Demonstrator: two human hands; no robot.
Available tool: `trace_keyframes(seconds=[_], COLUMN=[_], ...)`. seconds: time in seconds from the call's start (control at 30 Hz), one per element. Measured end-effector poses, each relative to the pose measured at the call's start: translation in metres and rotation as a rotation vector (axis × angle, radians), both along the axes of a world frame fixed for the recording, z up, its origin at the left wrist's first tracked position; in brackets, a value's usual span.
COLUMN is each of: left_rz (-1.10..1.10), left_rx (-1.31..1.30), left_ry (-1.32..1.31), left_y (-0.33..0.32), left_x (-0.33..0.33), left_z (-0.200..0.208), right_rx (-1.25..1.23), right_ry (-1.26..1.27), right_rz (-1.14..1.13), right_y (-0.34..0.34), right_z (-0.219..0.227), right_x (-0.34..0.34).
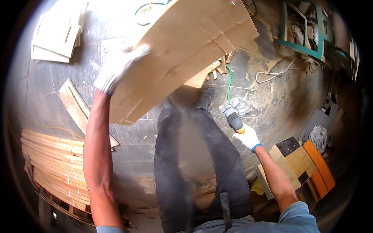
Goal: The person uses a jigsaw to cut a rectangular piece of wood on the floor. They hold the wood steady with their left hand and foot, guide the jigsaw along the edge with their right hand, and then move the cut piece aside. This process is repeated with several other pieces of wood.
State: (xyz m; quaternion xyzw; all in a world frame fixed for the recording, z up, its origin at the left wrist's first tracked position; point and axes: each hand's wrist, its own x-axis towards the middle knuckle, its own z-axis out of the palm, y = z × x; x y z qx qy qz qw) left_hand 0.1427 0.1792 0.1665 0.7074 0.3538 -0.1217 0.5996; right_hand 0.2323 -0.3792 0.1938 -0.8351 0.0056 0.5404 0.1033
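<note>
My left hand (120, 68), in a white glove, is at the left edge of a large brown sheet (175, 58) that looks like cardboard or thin board. Motion blurs the hand, but its fingers look stretched out over the sheet's surface. The sheet slants across the upper middle, creased near its right end. On the right, my right hand (248, 138), in a white glove with a blue cuff, is closed around a grey and black power tool (234, 118) with a yellow end. The tool points away from me, and its exact kind is unclear. A green hose (229, 81) runs up from its head.
Stacked wooden slats (54, 167) lie at the lower left, near a loose plank (77, 106). Pale panels (56, 39) are at the upper left. A teal frame (301, 48) and a cable (268, 73) are at the upper right. Wooden boxes (291, 159) stand beside my right forearm.
</note>
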Motion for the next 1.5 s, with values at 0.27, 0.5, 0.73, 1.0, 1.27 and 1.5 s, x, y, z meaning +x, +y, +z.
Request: trace_keyframes(seconds=[0.27,0.5,0.73,1.0,1.27,1.5], left_rz=[-0.693,-0.469,-0.333,0.512,1.068,1.359], left_rx=[0.439,0.488,0.566,-0.225,-0.433,-0.525], left_ry=[-0.026,0.027,0.501,0.574,0.551,0.34], left_y=[-0.09,-0.127,-0.11,-0.136,-0.133,-0.123], left_x=[0.188,0.123,-0.083,-0.164,-0.16,-0.15], left_z=[-0.088,-0.098,-0.105,-0.082,-0.132,-0.164], right_rx=[-0.008,0.022,0.109,0.236,0.373,0.369], right_ry=[0.022,0.029,0.037,-0.036,-0.049,-0.05], right_rz=[-0.145,-0.178,-0.288,-0.559,-0.697,-0.744], right_y=[-0.057,-0.097,-0.065,-0.011,0.05,0.061], right_z=[0.002,0.024,0.11,0.127,0.084,0.051], right_x=[-0.007,0.006,0.054,0.104,0.144,0.146])
